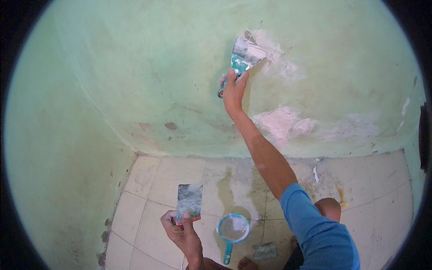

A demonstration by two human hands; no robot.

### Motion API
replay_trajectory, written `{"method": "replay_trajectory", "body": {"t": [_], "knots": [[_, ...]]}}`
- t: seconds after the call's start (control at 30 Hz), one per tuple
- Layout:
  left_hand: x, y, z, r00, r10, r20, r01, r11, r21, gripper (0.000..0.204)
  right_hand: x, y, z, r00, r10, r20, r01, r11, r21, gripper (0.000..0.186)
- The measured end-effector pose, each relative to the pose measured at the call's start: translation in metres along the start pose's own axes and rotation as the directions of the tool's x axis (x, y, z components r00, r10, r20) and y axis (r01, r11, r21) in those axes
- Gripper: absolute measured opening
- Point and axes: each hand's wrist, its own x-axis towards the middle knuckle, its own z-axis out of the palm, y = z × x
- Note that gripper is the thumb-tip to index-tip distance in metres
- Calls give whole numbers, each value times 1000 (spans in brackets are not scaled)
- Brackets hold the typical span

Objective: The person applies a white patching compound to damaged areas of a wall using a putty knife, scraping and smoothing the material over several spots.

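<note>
My right hand is closed around the dark and teal handle of a wide putty knife, raised against the green wall. White filler coats part of its blade, and the blade lies at a pale filler patch. Lower left, my left hand pinches a thin rectangular scraper plate by its red lower edge, thumb in front. Grey smears cover this plate, which I hold up over the floor, apart from the wall.
On the tiled floor stands a round blue dipper with a handle and greyish contents. Beside it lies another flat grey plate, near a bare foot. A larger filler patch marks the lower wall. White residue dots the floor.
</note>
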Motion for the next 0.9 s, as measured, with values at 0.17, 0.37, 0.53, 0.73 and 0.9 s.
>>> {"method": "replay_trajectory", "body": {"t": [0.17,0.37,0.53,0.73,0.9], "knots": [[-3,3,2,1000,-9,14,9,1000,10,18,14,9,12,999,36,-32,-37,999,-8,27],[-9,26,14,999,-9,49,10,1000,-23,19,16,-8,9,979,201,2,-201,977,64,23],[-12,59,16,998,12,62,-11,1000,-20,19,0,-34,0,934,317,162,-342,926,158,23],[-12,81,22,998,-36,44,39,997,-69,21,12,-47,-15,967,163,194,-164,986,-8,24],[-15,65,18,998,11,69,-9,1000,-24,19,38,-46,7,978,157,135,-175,976,127,21]]}}
